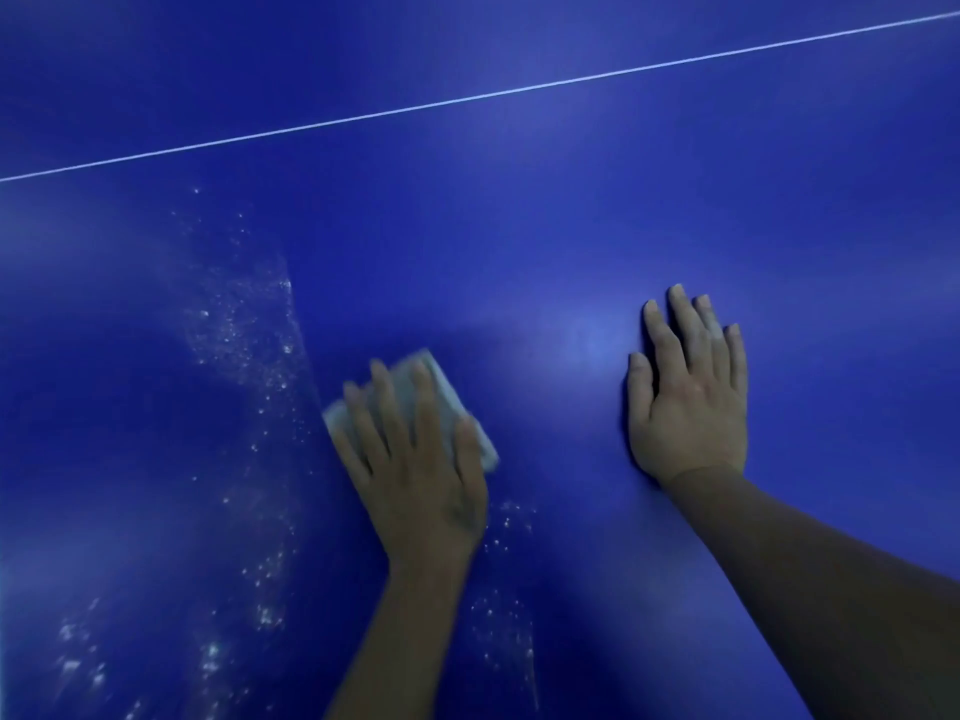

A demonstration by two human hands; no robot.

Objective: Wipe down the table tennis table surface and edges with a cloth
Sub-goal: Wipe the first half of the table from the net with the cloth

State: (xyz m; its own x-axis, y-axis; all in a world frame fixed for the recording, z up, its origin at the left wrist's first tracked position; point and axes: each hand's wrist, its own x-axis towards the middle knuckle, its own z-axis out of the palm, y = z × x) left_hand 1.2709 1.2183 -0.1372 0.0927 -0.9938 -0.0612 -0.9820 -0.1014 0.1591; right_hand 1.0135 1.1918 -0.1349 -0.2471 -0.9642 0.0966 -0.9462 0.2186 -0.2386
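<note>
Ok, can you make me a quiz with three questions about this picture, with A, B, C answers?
1. What colour is the table?
A green
B blue
C red

2. Where is the cloth?
A under the left hand
B on the floor
C folded on a chair

3. What is the right hand doing?
A making a fist
B lying flat on the table, fingers straight
C holding a bat

Answers:
1 B, the whole top is blue, with one thin white line across it.
2 A, the left hand's fingers press down on the cloth.
3 B, its palm is down and it holds nothing.
</note>
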